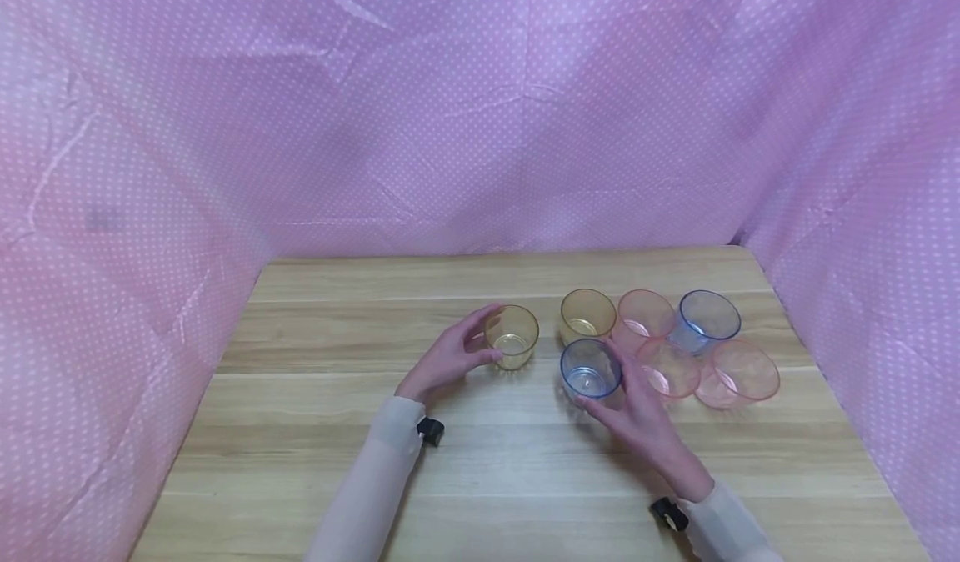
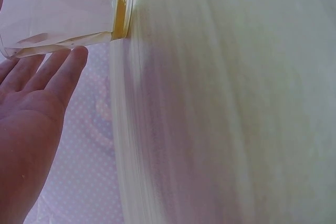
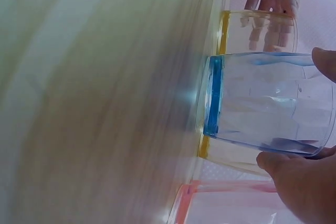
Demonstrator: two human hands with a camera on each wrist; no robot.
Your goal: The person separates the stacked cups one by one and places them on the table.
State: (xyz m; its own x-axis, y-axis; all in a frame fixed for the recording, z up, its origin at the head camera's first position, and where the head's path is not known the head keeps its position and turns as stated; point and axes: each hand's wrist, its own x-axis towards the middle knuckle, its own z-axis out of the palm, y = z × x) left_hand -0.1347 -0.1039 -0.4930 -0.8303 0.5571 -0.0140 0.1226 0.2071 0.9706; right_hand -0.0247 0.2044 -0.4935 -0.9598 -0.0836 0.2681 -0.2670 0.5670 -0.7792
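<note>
My left hand (image 1: 447, 357) grips a clear yellow cup (image 1: 513, 341), thumb on the near side and fingers on the far side. The left wrist view shows the fingers along the wall of that yellow cup (image 2: 60, 9), whose base is at the table. To the right, my right hand (image 1: 643, 416) holds a clear blue cup (image 1: 590, 374) between thumb and fingers. In the right wrist view this blue cup (image 3: 268, 103) has its thick base at the tabletop. Both cups stand upright with mouths facing up.
Behind the held blue cup stands another yellow cup (image 1: 587, 316). Beside it are a pink cup (image 1: 645, 316) and a second blue cup (image 1: 708, 318). Two pink cups (image 1: 670, 368) stand in front of these, right of my right hand. Pink dotted cloth (image 1: 480, 128) surrounds the wooden table (image 1: 315, 429).
</note>
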